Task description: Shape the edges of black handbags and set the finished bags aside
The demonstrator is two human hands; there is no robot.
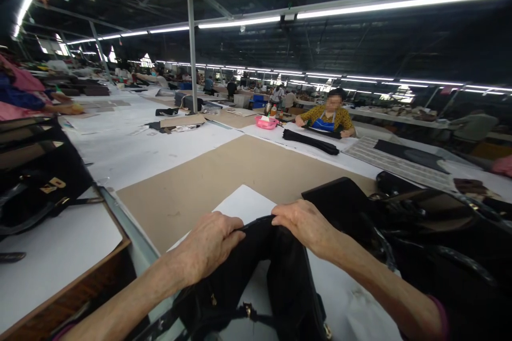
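Note:
A black handbag [288,282] with gold-coloured zip pulls lies before me on white paper [245,198]. My left hand [212,240] pinches the far edge of the black material between thumb and fingers. A short way to its right, my right hand [302,224] grips the same edge, so a stretch of it runs between both hands. Straps with gold fittings cross the near part of the bag, low in the picture. My forearms cover some of its sides.
More black bags are piled at right [432,224], and others with gold lettering stand at left [36,186]. Brown board [240,165] covers the table ahead. Across it a co-worker [326,114] handles dark pieces beside a pink basket [266,122] and black strips [311,141].

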